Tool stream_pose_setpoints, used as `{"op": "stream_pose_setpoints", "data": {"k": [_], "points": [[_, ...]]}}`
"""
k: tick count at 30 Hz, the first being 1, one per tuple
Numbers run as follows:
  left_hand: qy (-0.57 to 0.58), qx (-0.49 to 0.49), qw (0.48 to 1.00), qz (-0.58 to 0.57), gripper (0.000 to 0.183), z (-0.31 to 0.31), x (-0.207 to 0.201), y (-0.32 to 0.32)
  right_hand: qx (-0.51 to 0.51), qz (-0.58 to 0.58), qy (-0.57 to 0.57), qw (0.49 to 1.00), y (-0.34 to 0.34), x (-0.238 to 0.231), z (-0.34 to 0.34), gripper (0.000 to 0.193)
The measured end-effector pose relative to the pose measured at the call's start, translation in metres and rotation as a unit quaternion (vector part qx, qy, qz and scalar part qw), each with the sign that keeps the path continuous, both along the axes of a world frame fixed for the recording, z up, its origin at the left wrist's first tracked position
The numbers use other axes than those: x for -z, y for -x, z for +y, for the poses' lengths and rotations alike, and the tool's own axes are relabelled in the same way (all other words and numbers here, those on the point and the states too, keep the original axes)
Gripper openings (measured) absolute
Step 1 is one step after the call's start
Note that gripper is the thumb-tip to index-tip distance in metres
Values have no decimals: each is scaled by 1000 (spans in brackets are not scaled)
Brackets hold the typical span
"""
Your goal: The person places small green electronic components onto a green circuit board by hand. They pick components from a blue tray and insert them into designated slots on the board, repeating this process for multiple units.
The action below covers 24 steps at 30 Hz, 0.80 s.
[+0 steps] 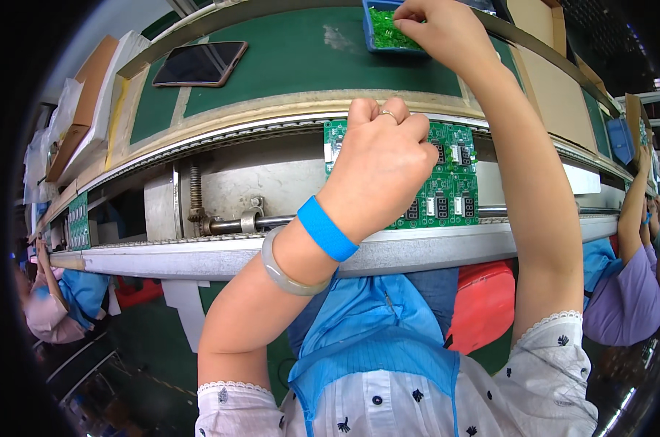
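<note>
Plainly, the left hand (379,164) rests closed in a loose fist on the green circuit board panel (446,186), just under its knuckles; whether it grips anything I cannot tell. Beyond it, the right hand (439,28) pinches into the blue bin (371,33) of green parts (388,35). Steadying the panel flat seems wise while lifting parts singly.
</note>
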<state>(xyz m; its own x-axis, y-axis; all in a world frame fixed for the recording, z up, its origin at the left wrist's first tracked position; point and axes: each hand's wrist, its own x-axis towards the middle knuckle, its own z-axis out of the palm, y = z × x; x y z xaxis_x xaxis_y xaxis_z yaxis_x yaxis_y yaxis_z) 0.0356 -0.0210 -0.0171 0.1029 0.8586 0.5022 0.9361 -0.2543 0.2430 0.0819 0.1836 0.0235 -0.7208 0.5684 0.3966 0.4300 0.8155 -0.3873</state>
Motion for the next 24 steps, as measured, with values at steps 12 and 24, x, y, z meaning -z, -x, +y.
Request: {"op": "stream_pose_setpoints", "data": {"k": [12,24], "points": [[-14,8,1000,-21,5,2,-3,0,-7,123,149,981,-9,-4,4,20],[34,-23,799,-600,24,2,-20,8,-119,177,271,939,-88,-5,-66,17]]}}
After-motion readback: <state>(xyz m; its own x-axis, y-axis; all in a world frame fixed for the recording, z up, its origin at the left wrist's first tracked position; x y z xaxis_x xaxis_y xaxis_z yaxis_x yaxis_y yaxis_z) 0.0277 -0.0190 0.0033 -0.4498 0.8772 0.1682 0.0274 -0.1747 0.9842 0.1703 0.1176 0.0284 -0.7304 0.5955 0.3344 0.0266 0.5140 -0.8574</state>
